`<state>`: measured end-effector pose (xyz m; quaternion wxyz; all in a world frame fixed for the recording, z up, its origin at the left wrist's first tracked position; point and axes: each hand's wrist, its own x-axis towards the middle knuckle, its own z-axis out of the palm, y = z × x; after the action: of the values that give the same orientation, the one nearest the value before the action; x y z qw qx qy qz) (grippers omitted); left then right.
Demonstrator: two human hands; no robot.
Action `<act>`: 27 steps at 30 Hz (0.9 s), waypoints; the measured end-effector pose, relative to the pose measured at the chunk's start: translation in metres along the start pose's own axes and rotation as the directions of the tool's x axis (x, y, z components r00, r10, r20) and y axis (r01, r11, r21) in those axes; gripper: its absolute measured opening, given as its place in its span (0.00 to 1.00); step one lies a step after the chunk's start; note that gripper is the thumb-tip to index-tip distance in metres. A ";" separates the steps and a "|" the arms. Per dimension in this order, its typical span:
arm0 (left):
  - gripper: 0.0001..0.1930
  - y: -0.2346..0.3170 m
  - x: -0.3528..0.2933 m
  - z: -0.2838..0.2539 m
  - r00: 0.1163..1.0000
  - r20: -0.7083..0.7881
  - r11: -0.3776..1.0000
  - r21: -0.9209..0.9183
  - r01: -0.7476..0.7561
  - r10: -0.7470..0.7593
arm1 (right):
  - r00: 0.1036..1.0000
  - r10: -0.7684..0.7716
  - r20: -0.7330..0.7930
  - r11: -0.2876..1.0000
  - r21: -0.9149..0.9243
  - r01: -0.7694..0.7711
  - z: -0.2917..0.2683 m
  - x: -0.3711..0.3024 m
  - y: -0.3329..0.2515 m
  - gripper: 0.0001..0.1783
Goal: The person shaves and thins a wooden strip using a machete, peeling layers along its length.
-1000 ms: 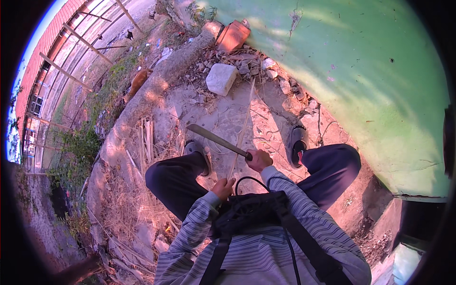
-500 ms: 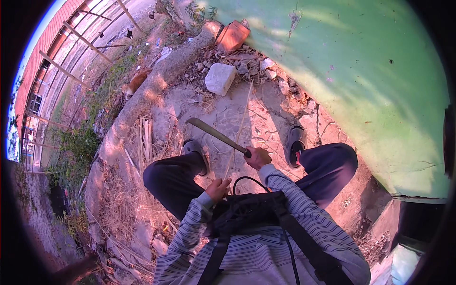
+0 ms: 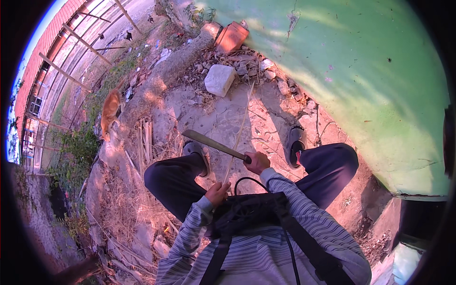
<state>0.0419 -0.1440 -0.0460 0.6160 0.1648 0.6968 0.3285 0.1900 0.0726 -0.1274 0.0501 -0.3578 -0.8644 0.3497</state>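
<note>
My right hand (image 3: 258, 162) is closed round the dark handle of a machete (image 3: 213, 143), whose long blade points to the upper left. In my left hand (image 3: 217, 194) is the near end of a long, thin, pale strip (image 3: 241, 124), which looks like split bamboo or cane. The strip runs away from me over the ground and passes under the blade; whether the two touch I cannot tell. Both hands are in front of my waist, between my bent knees.
A white stone block (image 3: 220, 80) lies ahead, near rubble and an orange clay-coloured block (image 3: 232, 36). A green wall (image 3: 351, 80) stands on the right. Pale split strips (image 3: 144, 137) lie left of my foot. An orange cat (image 3: 110, 111) is by a tree root (image 3: 142, 97) at left.
The cat has come nearer along the root, down and to the left. The machete has shifted slightly left and its tip lower. My left hand still holds the strip.
</note>
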 end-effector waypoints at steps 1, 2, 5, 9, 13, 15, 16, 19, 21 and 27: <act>0.24 -0.002 0.001 -0.001 1.000 -0.006 0.999 0.028 -0.016 0.016 | 0.999 0.037 0.000 0.999 0.008 -0.037 -0.001 0.005 0.004 0.13; 0.24 -0.006 0.002 0.000 1.000 -0.006 0.999 0.030 -0.016 0.017 | 0.997 0.074 -0.001 0.997 0.017 -0.074 -0.004 0.010 0.008 0.13; 0.24 -0.006 0.004 0.003 0.990 -0.022 0.983 0.119 -0.139 0.143 | 0.995 0.095 -0.017 0.995 0.021 -0.095 -0.003 0.014 0.009 0.13; 0.25 -0.004 0.001 0.002 1.000 -0.007 0.996 0.084 0.013 -0.013 | 0.997 0.066 -0.028 0.998 -0.013 -0.067 0.001 0.000 0.004 0.14; 0.24 -0.022 0.001 0.006 0.993 -0.033 0.985 0.133 -0.107 0.113 | 0.990 0.136 0.035 0.991 -0.021 -0.135 -0.008 0.012 0.005 0.16; 0.24 -0.022 0.002 0.008 0.993 -0.018 0.984 0.142 -0.109 0.113 | 0.985 0.173 0.017 0.985 0.005 -0.173 -0.007 0.017 0.016 0.16; 0.24 -0.018 0.000 0.007 0.994 -0.011 0.983 0.149 -0.108 0.111 | 0.984 0.175 0.017 0.985 0.006 -0.175 -0.006 0.015 0.015 0.16; 0.23 -0.005 -0.002 0.002 0.998 -0.022 0.995 0.082 -0.063 0.065 | 0.997 0.073 -0.019 0.997 0.029 -0.072 -0.002 0.002 0.006 0.15; 0.23 -0.022 -0.005 -0.004 0.987 -0.007 0.974 0.165 -0.158 0.162 | 0.995 0.099 -0.026 0.995 -0.003 -0.099 -0.002 0.006 0.000 0.15; 0.08 -0.016 -0.028 0.004 0.976 0.110 0.960 0.189 -0.208 0.190 | 0.964 0.214 -0.156 0.975 0.088 -0.203 0.001 0.016 0.051 0.14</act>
<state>0.0544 -0.1728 -0.0355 0.5912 0.3094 0.6774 0.3096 0.2079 0.1079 -0.1638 0.0971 -0.4724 -0.8018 0.3529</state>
